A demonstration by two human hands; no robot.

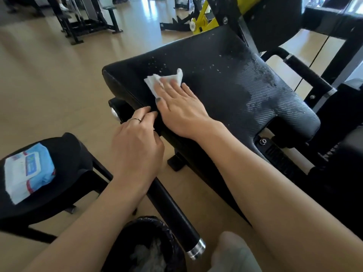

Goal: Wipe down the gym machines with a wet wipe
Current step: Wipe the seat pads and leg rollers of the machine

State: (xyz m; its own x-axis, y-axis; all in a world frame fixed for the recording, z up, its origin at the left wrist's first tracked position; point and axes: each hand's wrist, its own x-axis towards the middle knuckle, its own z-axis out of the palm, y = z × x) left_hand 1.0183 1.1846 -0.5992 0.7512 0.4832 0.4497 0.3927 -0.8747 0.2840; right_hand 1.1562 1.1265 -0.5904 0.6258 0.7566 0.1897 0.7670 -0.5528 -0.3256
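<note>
A black padded seat (pixel 225 61) of a gym machine fills the middle of the view, speckled with droplets and wet streaks on its right side. A white wet wipe (pixel 167 79) lies on the pad near its left end. My right hand (pixel 176 107) presses flat on the wipe with straight fingers. My left hand (pixel 137 142) has a ring on one finger and grips the near edge of the pad with curled fingers.
A blue and white pack of wipes (pixel 28 173) lies on a smaller black pad at the lower left. A bin with a black liner (pixel 149 248) stands below, with used wipes inside. A black handle bar (pixel 176 218) runs toward it. Other machines stand behind on the beige floor.
</note>
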